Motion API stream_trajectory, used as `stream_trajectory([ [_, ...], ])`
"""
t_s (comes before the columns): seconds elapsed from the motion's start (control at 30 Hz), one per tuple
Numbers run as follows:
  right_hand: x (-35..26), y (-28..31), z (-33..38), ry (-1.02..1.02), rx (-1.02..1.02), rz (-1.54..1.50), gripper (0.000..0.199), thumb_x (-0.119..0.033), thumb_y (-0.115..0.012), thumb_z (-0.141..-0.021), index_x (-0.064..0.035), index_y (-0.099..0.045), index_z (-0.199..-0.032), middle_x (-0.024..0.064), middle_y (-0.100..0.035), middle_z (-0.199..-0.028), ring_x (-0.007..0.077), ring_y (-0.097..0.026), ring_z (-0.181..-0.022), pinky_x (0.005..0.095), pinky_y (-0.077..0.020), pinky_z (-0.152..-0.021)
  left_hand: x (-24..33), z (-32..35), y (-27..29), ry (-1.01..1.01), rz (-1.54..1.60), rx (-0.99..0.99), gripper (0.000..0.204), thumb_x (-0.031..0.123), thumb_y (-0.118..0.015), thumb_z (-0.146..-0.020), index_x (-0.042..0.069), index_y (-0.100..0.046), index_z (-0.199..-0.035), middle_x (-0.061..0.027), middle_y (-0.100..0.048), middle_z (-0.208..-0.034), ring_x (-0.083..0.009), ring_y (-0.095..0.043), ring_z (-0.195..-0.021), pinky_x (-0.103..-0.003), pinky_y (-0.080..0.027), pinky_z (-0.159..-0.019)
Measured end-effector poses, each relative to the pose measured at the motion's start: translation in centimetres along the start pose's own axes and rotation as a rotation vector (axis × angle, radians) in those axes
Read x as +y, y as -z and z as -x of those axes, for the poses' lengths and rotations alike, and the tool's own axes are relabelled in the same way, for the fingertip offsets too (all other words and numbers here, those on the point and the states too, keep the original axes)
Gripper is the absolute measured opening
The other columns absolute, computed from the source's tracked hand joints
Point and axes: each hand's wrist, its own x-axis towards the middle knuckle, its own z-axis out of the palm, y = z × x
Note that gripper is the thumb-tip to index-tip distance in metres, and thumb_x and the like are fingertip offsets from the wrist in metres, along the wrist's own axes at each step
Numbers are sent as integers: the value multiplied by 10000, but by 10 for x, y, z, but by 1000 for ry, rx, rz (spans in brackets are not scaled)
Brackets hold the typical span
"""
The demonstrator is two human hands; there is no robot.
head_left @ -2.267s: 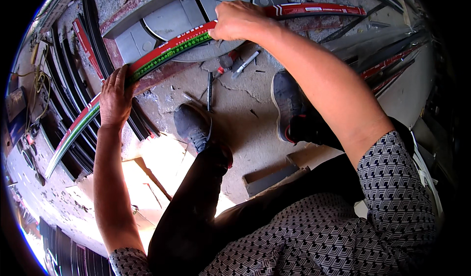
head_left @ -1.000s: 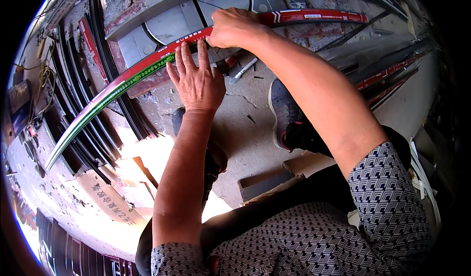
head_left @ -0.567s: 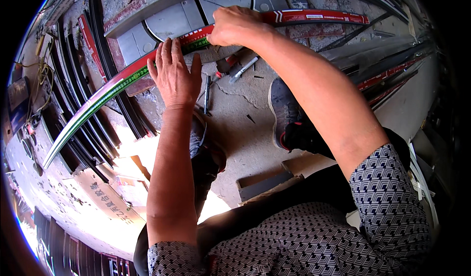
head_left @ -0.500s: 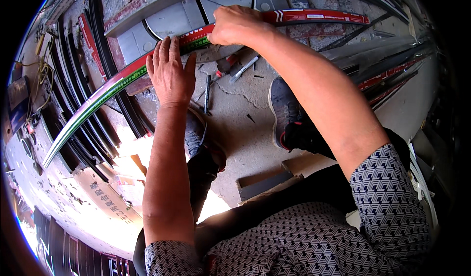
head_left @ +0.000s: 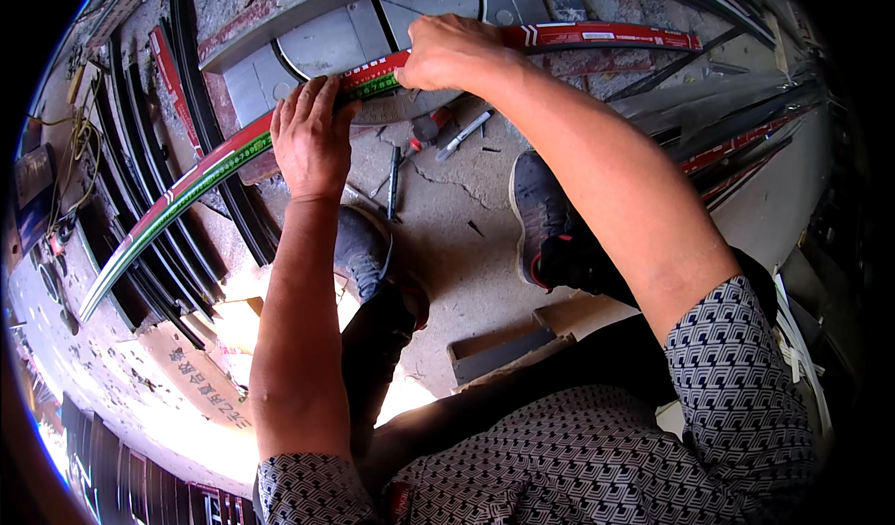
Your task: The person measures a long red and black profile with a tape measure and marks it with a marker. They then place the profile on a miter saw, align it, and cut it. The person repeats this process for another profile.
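Observation:
A long narrow profile strip (head_left: 216,169), covered in red and green film, runs across the far side of the view. My left hand (head_left: 312,147) grips it left of centre, fingers bent over the red face and thumb at the near edge. My right hand (head_left: 446,54) is closed round the strip farther right, knuckles up. What the right fingertips press on is hidden. Behind the strip lies a grey metal plate (head_left: 326,40) with dark slots. Just on the near side are a dark pen (head_left: 393,182), a silver marker (head_left: 463,135) and a red-and-black object (head_left: 431,126).
Several dark profile strips (head_left: 140,161) lie at the left, near a tangled yellowish cord (head_left: 86,143). More strips and clear plastic wrap (head_left: 690,101) are at the right. My shoes (head_left: 541,213) stand on the concrete floor, with an open cardboard box (head_left: 503,352) between my legs.
My left hand has shifted slightly left along the strip, and its flat, spread fingers have bent over it. My right hand stays almost in place, and the strip has barely moved.

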Motion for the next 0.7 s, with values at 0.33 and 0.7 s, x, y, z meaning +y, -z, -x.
stream_trajectory([
  [0.33,5,8,0,-8,-12,-5,569,-396,-786,-826,-68,-732,-1287,196,-727,-1298,363,-702,-1217,499,-528,-1061,-3,1,-3,-17,-11,10,421,296,-766,-920,129,-716,-1304,-31,-706,-1295,-276,-624,-1257,-438,-443,-1085],
  [0.7,27,15,-1,-102,-16,51,601,-446,-792,-826,-72,-729,-1292,192,-723,-1311,378,-694,-1227,511,-537,-1047,-1,1,-3,13,-6,-23,422,293,-754,-935,138,-708,-1325,-33,-693,-1323,-276,-604,-1289,-446,-424,-1100],
])
